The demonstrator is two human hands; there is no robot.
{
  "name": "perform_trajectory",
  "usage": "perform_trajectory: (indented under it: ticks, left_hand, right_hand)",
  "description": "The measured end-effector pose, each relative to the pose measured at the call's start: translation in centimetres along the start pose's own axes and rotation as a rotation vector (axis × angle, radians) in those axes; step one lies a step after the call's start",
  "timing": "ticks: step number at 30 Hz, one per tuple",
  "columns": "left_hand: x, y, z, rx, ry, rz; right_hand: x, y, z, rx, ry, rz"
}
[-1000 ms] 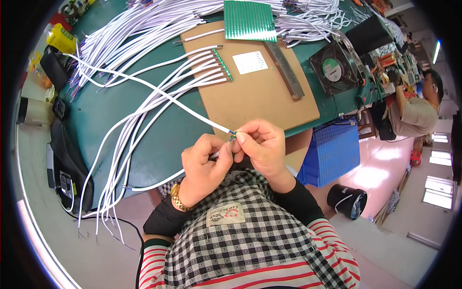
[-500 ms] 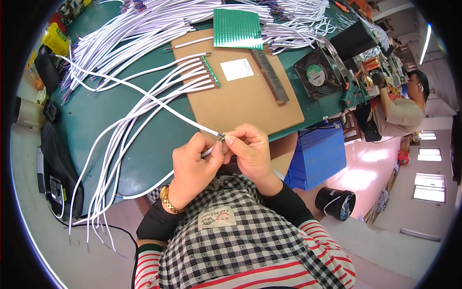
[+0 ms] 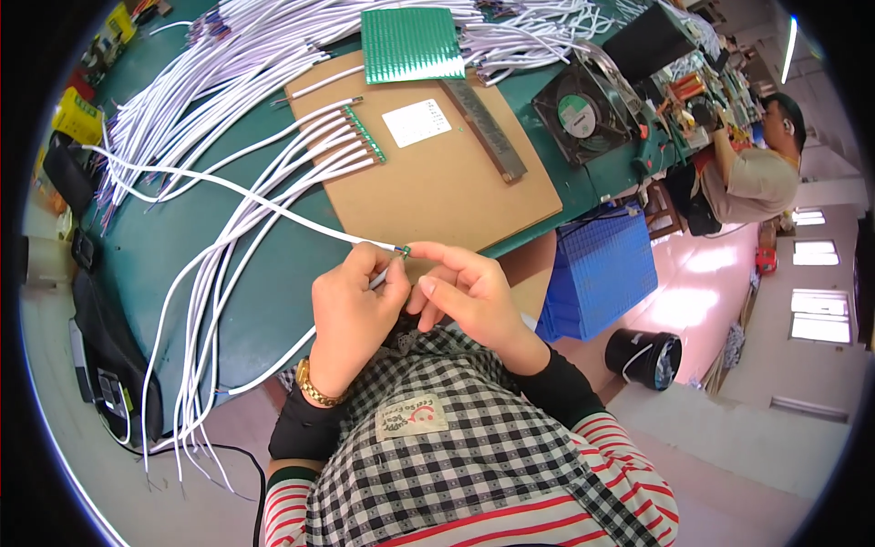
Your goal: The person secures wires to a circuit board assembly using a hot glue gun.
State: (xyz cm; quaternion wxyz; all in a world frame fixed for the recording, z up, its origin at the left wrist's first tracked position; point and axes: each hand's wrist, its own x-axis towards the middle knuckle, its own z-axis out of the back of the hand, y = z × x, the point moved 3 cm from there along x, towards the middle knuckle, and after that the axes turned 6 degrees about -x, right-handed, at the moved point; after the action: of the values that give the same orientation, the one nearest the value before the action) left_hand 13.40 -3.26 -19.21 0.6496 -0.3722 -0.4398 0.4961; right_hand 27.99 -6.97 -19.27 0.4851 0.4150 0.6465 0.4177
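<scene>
My left hand [image 3: 355, 296] is closed, pinching a white cable [image 3: 283, 217] near its end. At that end sits a small green circuit board piece [image 3: 406, 251], with coloured wire cores beside it. A second stretch of white cable [image 3: 273, 366] runs from under my left fingers toward the lower left; I cannot tell whether it is the same cable. My right hand [image 3: 469, 296] has its index fingertip against the small board, while the thumb stands apart from it. Left of centre, several white cables [image 3: 301, 150] end at a row of small green boards [image 3: 365, 134] on brown cardboard [image 3: 437, 201].
A dark metal bar [image 3: 488, 137], a white label sheet [image 3: 416, 123] and a green circuit panel [image 3: 413, 46] lie on the cardboard. Bundled white cables [image 3: 237, 64] fill the far side. A fan [image 3: 583, 114] stands right; a blue crate [image 3: 602, 269] is beside the table. Another person [image 3: 747, 173] works beyond.
My right thumb has come away from the small board, leaving the index fingertip at it. My left hand keeps its pinch on the cable. The whole view has shifted slightly.
</scene>
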Motion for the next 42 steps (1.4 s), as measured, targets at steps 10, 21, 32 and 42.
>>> perform_trajectory:
  ticks: [10,21,32,42]
  left_hand:
    - [-0.7,-0.4,0.1,0.364,-0.093,-0.24]
    - [-1.7,0.6,0.2,0.242,-0.118,-0.138]
    - [-1.4,1.0,0.2,0.217,-0.113,-0.091]
    - [-2.0,1.2,-0.1,0.273,-0.166,-0.176]
  right_hand:
    - [-0.7,-0.6,-1.6,-0.608,-0.006,0.208]
    - [-0.2,-1.1,-2.7,-1.131,-0.054,0.5]
    - [-0.2,-1.1,-1.9,-1.294,-0.011,0.54]
    - [-0.3,0.3,-2.5,-1.501,0.131,0.359]
